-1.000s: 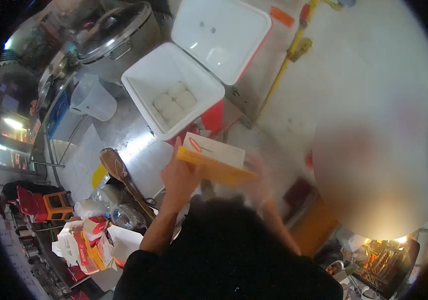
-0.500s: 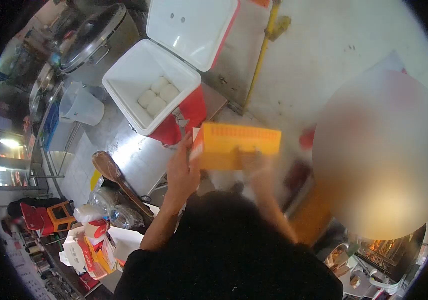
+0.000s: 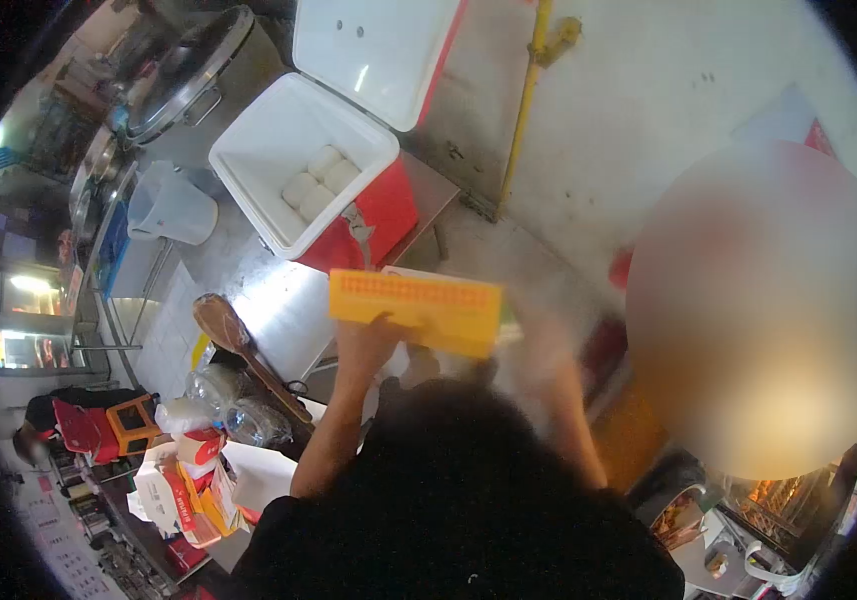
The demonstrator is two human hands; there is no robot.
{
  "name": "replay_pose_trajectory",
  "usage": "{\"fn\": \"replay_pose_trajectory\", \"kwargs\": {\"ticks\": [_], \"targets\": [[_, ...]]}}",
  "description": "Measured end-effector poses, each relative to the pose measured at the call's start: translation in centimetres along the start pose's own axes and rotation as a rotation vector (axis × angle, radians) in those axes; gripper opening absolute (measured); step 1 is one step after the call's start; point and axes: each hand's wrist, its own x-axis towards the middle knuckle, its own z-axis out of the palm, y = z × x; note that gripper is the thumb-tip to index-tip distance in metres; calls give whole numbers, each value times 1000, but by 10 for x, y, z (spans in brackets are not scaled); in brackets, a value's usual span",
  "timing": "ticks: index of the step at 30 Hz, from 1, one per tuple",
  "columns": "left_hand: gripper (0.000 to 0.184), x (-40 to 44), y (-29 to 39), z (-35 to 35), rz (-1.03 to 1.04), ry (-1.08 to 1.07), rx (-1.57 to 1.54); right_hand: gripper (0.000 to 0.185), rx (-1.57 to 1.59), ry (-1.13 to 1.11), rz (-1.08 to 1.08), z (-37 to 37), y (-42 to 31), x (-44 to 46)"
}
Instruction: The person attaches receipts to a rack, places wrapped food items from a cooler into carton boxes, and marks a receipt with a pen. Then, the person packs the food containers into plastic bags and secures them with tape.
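Observation:
In front of my chest, a yellow cardboard box (image 3: 434, 308) with orange print is slightly tilted and blurred. My left hand (image 3: 369, 345) holds it from below near its left end, fingers against its side. My right hand (image 3: 546, 352) is smeared by motion just beyond the box's right end; whether it touches the box I cannot tell. Beyond the box stands a red and white cooler (image 3: 389, 205) with its lid (image 3: 379, 60) swung back. Several round white dough balls (image 3: 321, 180) lie on its bottom.
A steel table (image 3: 279, 300) carries the cooler and a translucent plastic jug (image 3: 177, 205). A large lidded pot (image 3: 194, 85) stands behind. At left are a wooden paddle (image 3: 249, 345), plastic bags (image 3: 254, 420) and a carton of packets (image 3: 174, 495). A blurred oval hides the right side.
The yellow box has moved left and turned slightly. My left hand has shifted from its left end to underneath. My right hand has moved from the box's near side to beyond its right end.

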Motion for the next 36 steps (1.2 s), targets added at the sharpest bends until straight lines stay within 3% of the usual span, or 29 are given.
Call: {"fn": "replay_pose_trajectory", "kwargs": {"ticks": [1, 2, 3, 6, 8, 9, 10, 11, 13, 15, 16, 17, 19, 20, 21, 23, 24, 25, 26, 28, 29, 31, 33, 34, 35, 36], "targets": [[28, -6, -9, 12, 165, 135, 30, 50, 26, 21, -128, 0, 3, -1], [28, -8, -14, 19, 165, 131, 31, 52, 51, 44, -259, -1, 4, 0], [29, -5, -11, 23, 138, 86, -12, 52, 54, 43, -257, -1, 5, 0], [31, -15, -19, 36, 62, 24, -42, 53, 341, -60, -123, 6, 14, 3], [32, -14, -7, 31, 14, 5, -34, 45, -79, 55, -8, 25, 17, 12], [35, -13, 0, 25, -151, -100, -69, 45, -79, 54, -3, 25, 18, 10], [39, -11, 11, 16, -318, -205, -103, 37, 279, 140, 181, 10, -2, 10], [39, -12, 15, 13, -317, -211, -103, 30, 637, 227, 367, 1, -10, 9], [48, -14, 21, 3, -254, -164, -362, 30, 487, 299, 301, 21, 22, 13], [44, -13, 39, -15, -315, -196, -382, 32, 200, 249, 75, 29, 45, 2], [39, -15, 33, -21, -299, -196, -391, 28, -3, 241, 66, 30, 51, -3], [35, -17, 28, -27, -284, -192, -399, 28, -3, 234, 57, 30, 66, -8], [32, -20, 26, -39, -294, -148, -403, 30, 347, -139, 218, 33, 93, -11], [29, -24, 25, -48, -300, -114, -408, 35, 609, -176, 207, 8, 59, -10], [29, -29, 20, -57, -323, -96, -392, 35, 613, -208, 197, 11, 57, -7], [26, -34, 10, -80, -452, -130, -486, 43, 425, -411, 133, 17, 52, 7], [27, -38, 15, -103, -541, -229, -281, 43, 423, -428, 99, 23, 47, 15], [27, -52, 1, -108, -546, -191, -276, 43, 362, -457, -31, 32, 43, 21], [28, -71, -20, -107, -386, -153, -325, 44, 298, -479, -163, 40, 40, 26], [32, -95, -42, -118, -496, -76, -633, 44, 185, -505, -365, 50, 23, 45], [35, -105, -50, -125, -764, -38, -908, 45, 142, -511, -439, 53, 12, 58], [38, -149, -98, -141, -952, 7, -1253, 43, 178, -661, -620, 63, -39, 90], [40, -153, -93, -161, -890, 173, -1275, 42, 210, -788, -764, 71, -95, 124], [41, -150, -98, -166, -955, 222, -1226, 41, 213, -852, -833, 70, -119, 143], [43, -148, -106, -170, -1021, 272, -1175, 43, 151, -859, -719, 66, -141, 164], [43, -152, -118, -174, -1083, 330, -1129, 42, -14, -700, -949, 82, -147, 207]]}}
